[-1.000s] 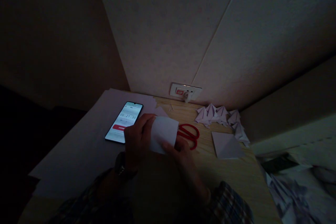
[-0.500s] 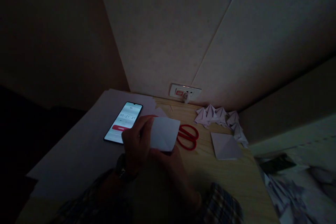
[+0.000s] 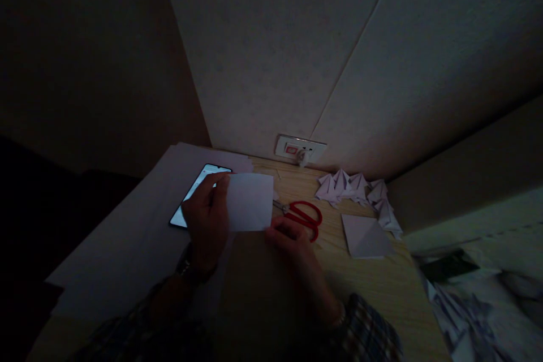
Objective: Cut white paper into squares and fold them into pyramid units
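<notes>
A small square sheet of white paper (image 3: 250, 203) is held up above the table between both hands. My left hand (image 3: 206, 215) pinches its left edge, thumb on the near face, in front of the lit phone (image 3: 186, 212). At the lower right corner of the sheet, my right hand (image 3: 291, 236) has its fingertips closed on the paper. Just behind and right of that hand lie red-handled scissors (image 3: 306, 216), their blades partly behind the sheet.
Large white sheets (image 3: 127, 237) cover the table's left side under the phone. Several folded paper pieces (image 3: 358, 186) line the back right, near a stack of square paper (image 3: 365, 236). A wall socket (image 3: 300, 149) with a plug is behind. More folded paper (image 3: 464, 317) lies lower right.
The paper has moved left and up and now looks flatter. My right hand has shifted from beneath it to its lower right corner. More of the scissors shows; the phone is more covered.
</notes>
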A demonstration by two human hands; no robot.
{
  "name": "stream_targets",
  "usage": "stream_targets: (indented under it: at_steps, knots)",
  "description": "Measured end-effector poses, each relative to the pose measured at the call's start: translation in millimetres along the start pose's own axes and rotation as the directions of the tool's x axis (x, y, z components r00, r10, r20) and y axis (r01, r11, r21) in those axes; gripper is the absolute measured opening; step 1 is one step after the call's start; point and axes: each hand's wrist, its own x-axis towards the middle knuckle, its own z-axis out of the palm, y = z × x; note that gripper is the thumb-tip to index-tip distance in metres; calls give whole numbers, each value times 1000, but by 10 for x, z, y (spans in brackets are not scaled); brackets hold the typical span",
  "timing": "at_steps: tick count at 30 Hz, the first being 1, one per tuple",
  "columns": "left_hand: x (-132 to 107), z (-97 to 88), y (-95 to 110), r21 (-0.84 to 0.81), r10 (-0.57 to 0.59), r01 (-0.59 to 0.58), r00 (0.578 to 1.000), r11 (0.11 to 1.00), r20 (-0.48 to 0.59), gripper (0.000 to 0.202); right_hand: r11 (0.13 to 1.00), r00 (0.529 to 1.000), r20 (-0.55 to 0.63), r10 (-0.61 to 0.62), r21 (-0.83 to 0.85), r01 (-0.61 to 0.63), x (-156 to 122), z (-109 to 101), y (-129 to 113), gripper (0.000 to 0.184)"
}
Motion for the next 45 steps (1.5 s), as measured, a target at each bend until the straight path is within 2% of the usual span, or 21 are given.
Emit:
stream_targets:
  at_steps: [5, 7, 9, 11, 13, 15, 17, 19, 22, 25, 29, 32, 34, 37, 38, 39, 43, 45]
  knots:
    - [72, -10, -14, -33, -46, 45, 997, 998, -56, 21, 991, 991, -33, -128, 19, 129, 28, -136, -64, 20]
    - [47, -6, 6, -34, -29, 29, 1000, 999, -5, 19, 992, 992, 22, -128, 22, 127, 25, -133, -49, 29]
    - [0, 1, 32, -47, 10, -5, 994, 999, 110, 19, 993, 991, 78, -112, 34, 110, 18, -99, -25, 42]
    - [-40, 6, 52, -77, 59, -41, 966, 996, 250, 21, 993, 992, 57, -115, 36, 113, 8, -58, -23, 44]
    - [-56, 9, 57, -101, 81, -46, 924, 994, 373, 23, 992, 992, -12, -129, -1, 129, -5, -32, -57, 35]
    - [-48, 12, 48, -108, 77, -33, 899, 994, 432, 24, 987, 985, -73, -154, -55, 150, -19, -32, -115, 23]
    - [-28, 18, 34, -107, 69, -20, 876, 994, 477, 24, 975, 974, -105, -202, -119, 189, -29, -55, -171, 18]
    - [-10, 26, 21, -109, 65, -7, 840, 994, 539, 24, 957, 967, -89, -240, -186, 221, -31, -90, -210, 19]
    - [5, 41, 17, -134, 66, 25, 772, 991, 632, 21, 938, 974, -27, -225, -275, 209, -22, -136, -237, 20]
    - [9, 59, 21, -178, 62, 70, 764, 981, 642, 23, 928, 969, -64, -241, -308, 210, -12, -157, -242, 23]
    - [22, 94, 3, -281, 36, 164, 806, 946, 591, 33, 936, 945, -144, -292, -248, 251, -14, -155, -231, 24]
    - [33, 111, -32, -333, 44, 187, 815, 924, 578, 24, 942, 951, -141, -275, -236, 238, -22, -153, -219, 23]
    - [37, 110, -56, -319, 75, 157, 791, 935, 608, 16, 937, 954, -122, -272, -259, 234, -25, -157, -214, 21]
    - [40, 109, -80, -298, 120, 128, 716, 946, 688, 13, 910, 948, -93, -304, -321, 261, -23, -158, -209, 20]
    - [41, 113, -84, -297, 119, 136, 704, 945, 700, 15, 906, 946, -92, -312, -329, 267, -22, -155, -206, 20]
    - [42, 121, -87, -302, 110, 151, 708, 941, 698, 16, 905, 943, -100, -319, -326, 272, -21, -152, -201, 21]
    - [31, 169, -82, -383, -1, 290, 798, 877, 603, 25, 923, 923, -191, -335, -264, 280, -18, -135, -160, 21]
    - [4, 188, -73, -416, -83, 408, 787, 813, 611, 32, 929, 917, -217, -335, -239, 283, -17, -131, -134, 21]
